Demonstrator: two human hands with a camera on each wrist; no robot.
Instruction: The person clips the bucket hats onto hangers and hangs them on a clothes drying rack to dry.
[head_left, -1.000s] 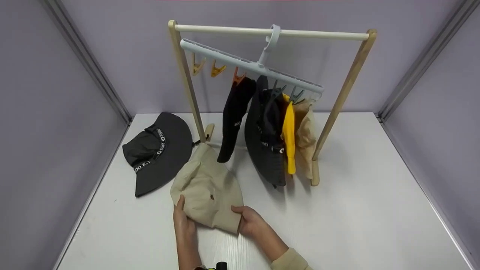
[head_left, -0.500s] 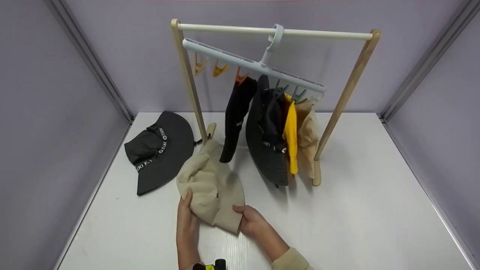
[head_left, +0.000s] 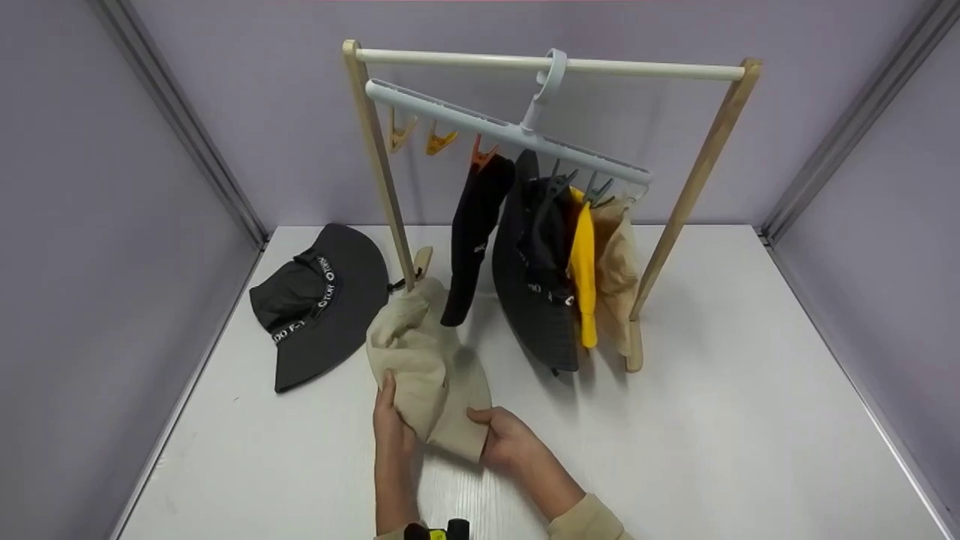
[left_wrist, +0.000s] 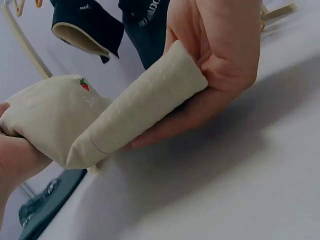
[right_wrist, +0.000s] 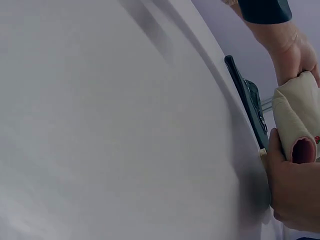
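Observation:
A soft beige brimmed hat (head_left: 409, 360) is held in both hands over the table's front middle. My left hand (head_left: 394, 435) grips the crown side, thumb on top; most of its fingers are hidden beneath. My right hand (head_left: 506, 442) pinches the brim's near right end between thumb and fingers. In the left wrist view the brim curls into a tube, and a small red strawberry (left_wrist: 84, 85) is embroidered on the crown. Pink lining (right_wrist: 303, 150) shows inside the curl in the right wrist view.
A pale blue hanger (head_left: 450, 116) hangs tilted from a rack rail (head_left: 465, 58). Its clips hold a black folded item (head_left: 476, 232), a dark hat (head_left: 532, 300), a yellow item (head_left: 583, 270) and a tan item (head_left: 615, 277). Another dark hat (head_left: 360, 300) lies at left.
My left hand has moved right and slightly away from me, bringing the crown towards the brim, so the beige hat looks narrower and more folded. My right hand has stayed nearly in place.

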